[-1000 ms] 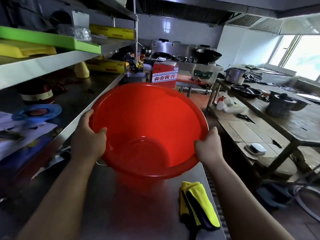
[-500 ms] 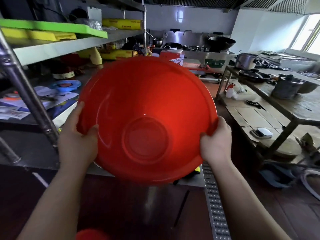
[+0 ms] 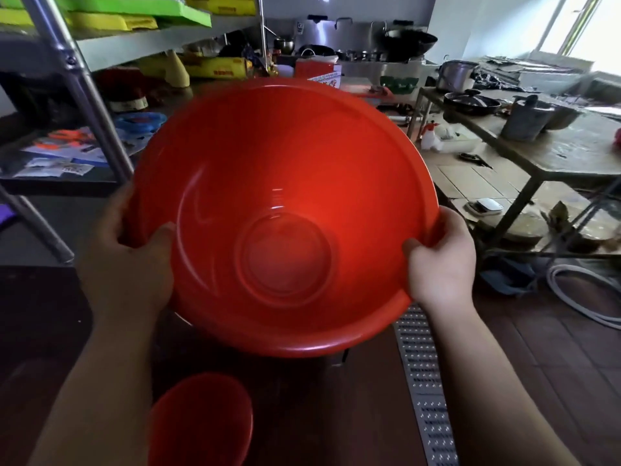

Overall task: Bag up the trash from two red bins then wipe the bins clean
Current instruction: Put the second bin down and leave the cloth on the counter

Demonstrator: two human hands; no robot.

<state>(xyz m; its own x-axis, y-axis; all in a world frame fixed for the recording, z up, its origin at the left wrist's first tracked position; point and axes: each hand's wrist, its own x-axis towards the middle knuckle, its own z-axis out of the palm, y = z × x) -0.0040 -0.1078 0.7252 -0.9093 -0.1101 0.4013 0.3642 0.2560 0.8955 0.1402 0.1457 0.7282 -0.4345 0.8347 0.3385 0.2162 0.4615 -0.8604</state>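
A large red bin (image 3: 285,183) fills the middle of the head view, held up off any surface with its empty inside tilted toward me. My left hand (image 3: 129,264) grips its left rim, thumb inside the wall. On the right rim my right hand (image 3: 440,260) holds the same way. A second red bin (image 3: 201,418) stands on the dark floor below, between my forearms; only its near part shows.
A steel shelf rack (image 3: 84,92) with yellow boxes, papers and a blue lid stands at left. A metal floor drain grate (image 3: 423,381) runs along the tiled floor. At right a worn table (image 3: 554,153) carries pots; a white hose (image 3: 584,297) lies beneath.
The bin was lifted off the steel counter and carried back from it, tipping toward me. The yellow cloth has left view, and the second red bin has appeared below.
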